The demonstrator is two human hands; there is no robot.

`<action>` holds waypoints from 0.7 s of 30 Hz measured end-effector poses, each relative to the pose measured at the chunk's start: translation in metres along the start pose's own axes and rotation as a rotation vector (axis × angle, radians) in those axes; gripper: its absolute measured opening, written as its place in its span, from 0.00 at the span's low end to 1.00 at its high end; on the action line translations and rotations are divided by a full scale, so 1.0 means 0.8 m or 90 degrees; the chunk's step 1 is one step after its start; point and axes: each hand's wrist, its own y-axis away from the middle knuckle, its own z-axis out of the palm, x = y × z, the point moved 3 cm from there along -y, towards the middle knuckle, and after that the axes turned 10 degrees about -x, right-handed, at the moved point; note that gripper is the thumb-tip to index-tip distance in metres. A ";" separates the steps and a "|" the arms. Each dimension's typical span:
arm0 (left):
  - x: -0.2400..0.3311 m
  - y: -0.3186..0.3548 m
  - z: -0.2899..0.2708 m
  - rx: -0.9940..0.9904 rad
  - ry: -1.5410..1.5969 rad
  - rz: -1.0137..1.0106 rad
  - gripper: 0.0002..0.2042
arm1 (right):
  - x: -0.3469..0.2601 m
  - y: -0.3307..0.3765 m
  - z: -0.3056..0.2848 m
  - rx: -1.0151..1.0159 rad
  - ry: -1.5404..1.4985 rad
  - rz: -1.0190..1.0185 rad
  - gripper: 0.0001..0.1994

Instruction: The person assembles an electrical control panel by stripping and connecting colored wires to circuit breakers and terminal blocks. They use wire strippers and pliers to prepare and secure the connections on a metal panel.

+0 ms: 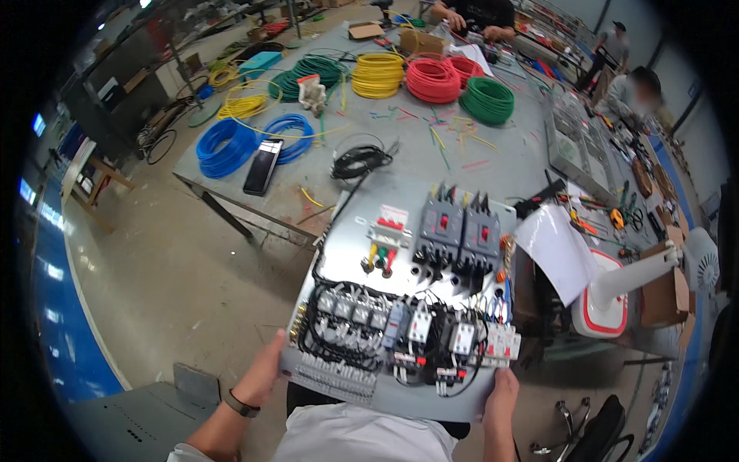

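Panel [345, 260] crowded with switches [441, 225] and wires [310, 329] is held just below the middle of the view, toward five o'clock. Seen from its centre, its edge is gripped by the left hand [269, 368] at eight o'clock and by the right hand [502, 393] at five; whether the far edge touches the table [431, 163] cannot be told. On the table, a phone [263, 167] and a blue coil [212, 151] are set between ten and eleven, a yellow coil [377, 77] at twelve.

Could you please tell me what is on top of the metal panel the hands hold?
The metal panel carries two grey breakers, four clear relays, black wiring and a terminal strip, among other parts. The surface beneath them is covered.
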 end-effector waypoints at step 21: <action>0.017 -0.062 0.012 -0.102 -0.024 0.087 0.26 | 0.032 -0.054 0.014 -0.030 0.104 -0.050 0.15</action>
